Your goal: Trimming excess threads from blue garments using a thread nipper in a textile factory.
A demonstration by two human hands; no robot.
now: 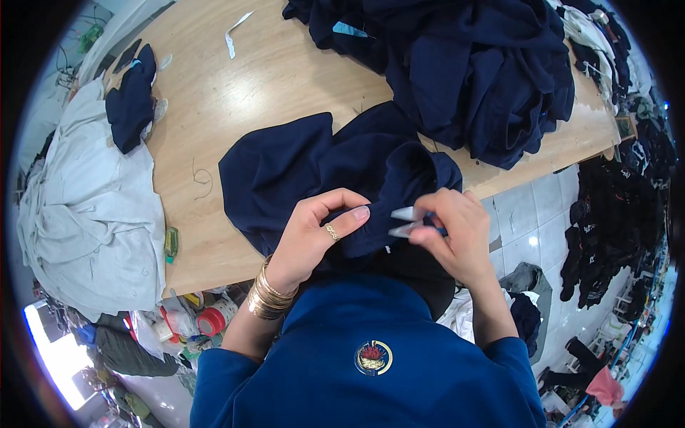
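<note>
A navy blue garment [285,164] lies spread over the near edge of the wooden table, partly bunched towards me. My left hand [325,225] pinches its cloth between thumb and fingers, the thumb on top. Just to the right, my right hand [453,228] grips a small pair of thread snips [404,222], their two pale blades parted and pointing left at the cloth by my left thumb. Motion blurs the snips and the fingertips a little. A small white tag or thread end [387,250] shows on the fabric below the blades.
A large heap of navy garments [485,71] covers the far right of the wooden table [193,128]. White cloth [85,207] drapes its left end, with a small navy piece [132,103] on top. A green bottle [171,245], a loose thread [203,180] and a white strip [232,39] lie there too.
</note>
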